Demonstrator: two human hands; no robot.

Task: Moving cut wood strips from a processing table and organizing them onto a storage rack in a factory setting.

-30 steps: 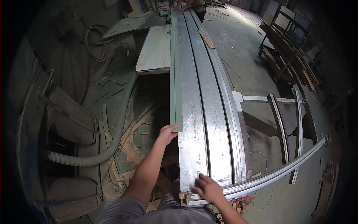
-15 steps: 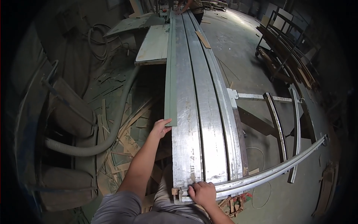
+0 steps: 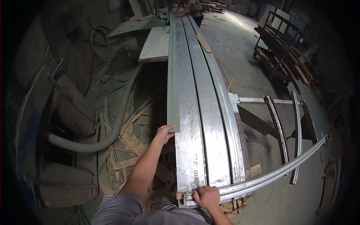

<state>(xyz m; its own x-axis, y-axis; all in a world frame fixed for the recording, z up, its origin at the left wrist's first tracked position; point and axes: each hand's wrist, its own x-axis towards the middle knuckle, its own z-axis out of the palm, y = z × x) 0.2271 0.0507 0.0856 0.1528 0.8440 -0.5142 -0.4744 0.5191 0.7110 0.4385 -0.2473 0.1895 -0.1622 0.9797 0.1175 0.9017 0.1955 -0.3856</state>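
A long, narrow green board [image 3: 172,93] lies along the left edge of a silver sliding saw table [image 3: 193,150]; a dark line runs lengthwise down it. My left hand [image 3: 165,134] grips the board's near end, thumb on top and the other fingers partly hidden beneath. At the table's near end, my right hand [image 3: 207,197] is curled over a metal fence rail [image 3: 262,182] that crosses the table and reaches out to the right. Beside that hand, a small wooden block [image 3: 179,195] sits at the rail's left end.
A co-worker [image 3: 193,8] stands at the far end, hands on the table. A thin wood strip [image 3: 203,44] lies on the table's right side. Left are a white side table [image 3: 155,43], a ribbed hose [image 3: 90,147] and scattered offcuts [image 3: 131,144]. A loaded cart [image 3: 279,52] stands right.
The board's near end and my left hand appear slightly lower and farther right. My right hand and the table's near end have shifted slightly the same way. Both hands keep their holds.
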